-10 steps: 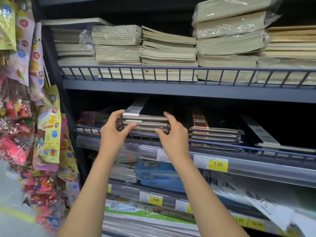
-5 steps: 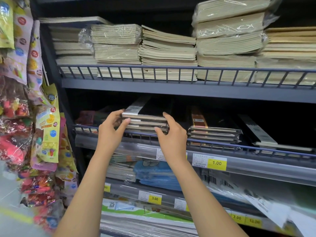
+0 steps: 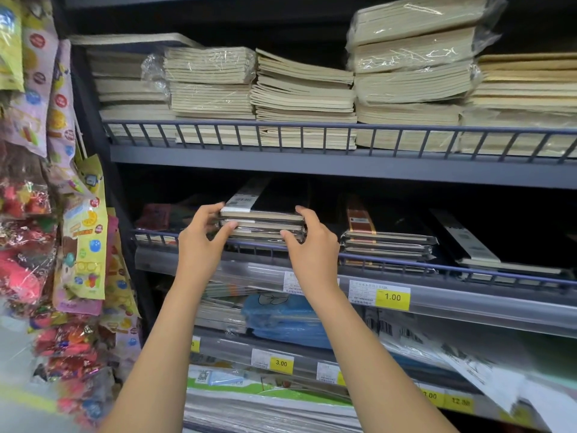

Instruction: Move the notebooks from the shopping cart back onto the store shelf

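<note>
On mid shelf (image 3: 312,270): L hand (image 3: 199,248) & R hand (image 3: 312,245) clamped on notebook stack (image 3: 262,225), seating it; next, let go w/o toppling.

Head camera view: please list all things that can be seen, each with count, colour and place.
Stack of black plastic-wrapped notebooks: one, black, middle shelf, held from both sides.
Second wrapped notebook stack with brown band: one, black, to its right.
Flat black notebooks with white band: count unclear, far right of the middle shelf.
Stacks of cream paper notebooks: several, cream, top shelf.
Yellow price tags: several, shelf rails.
Blue wrapped pack: one, lower shelf.
Hanging colourful snack bags: many, left side.
Left hand: fingers on the stack's left edge.
Right hand: fingers on its right edge.
</note>
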`<state>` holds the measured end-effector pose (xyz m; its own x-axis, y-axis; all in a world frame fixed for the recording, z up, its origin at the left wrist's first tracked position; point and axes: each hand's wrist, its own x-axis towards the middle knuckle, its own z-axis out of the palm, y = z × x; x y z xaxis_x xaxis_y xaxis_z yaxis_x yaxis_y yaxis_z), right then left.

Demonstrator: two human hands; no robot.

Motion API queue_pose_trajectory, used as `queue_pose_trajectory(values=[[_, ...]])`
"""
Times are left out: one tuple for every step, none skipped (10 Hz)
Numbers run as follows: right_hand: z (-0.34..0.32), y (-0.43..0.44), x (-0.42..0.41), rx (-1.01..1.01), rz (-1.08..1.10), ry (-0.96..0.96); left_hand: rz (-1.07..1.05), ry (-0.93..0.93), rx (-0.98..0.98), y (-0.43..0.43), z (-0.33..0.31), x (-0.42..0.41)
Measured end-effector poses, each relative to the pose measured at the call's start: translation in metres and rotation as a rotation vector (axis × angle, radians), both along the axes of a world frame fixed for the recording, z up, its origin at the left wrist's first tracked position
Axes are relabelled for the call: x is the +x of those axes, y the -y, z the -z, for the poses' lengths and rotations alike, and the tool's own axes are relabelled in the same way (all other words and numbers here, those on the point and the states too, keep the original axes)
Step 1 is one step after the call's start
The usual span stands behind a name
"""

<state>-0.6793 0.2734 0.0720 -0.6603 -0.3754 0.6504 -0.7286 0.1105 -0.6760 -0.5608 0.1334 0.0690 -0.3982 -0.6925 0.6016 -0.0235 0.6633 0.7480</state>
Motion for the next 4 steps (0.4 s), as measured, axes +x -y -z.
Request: queue_pose_trajectory(values=[[-0.002, -0.002, 0.001, 0.025, -0.01, 0.007, -0.013, 0.006, 0.0, -0.005, 0.0, 0.001], [-0.005, -0.006, -0.001, 0.05, -0.037, 0.002, -0.061, -0.01, 0.0, -0.016, 0.001, -0.003], [-0.014, -0.016, 0.005, 0.157, -0.086, -0.008, -0.148, -0.039, 0.03, -0.034, -0.001, -0.01], [-0.023, -0.024, 0.006, 0.236, -0.053, -0.053, -0.333, -0.018, 0.006, -0.052, -0.008, -0.021]])
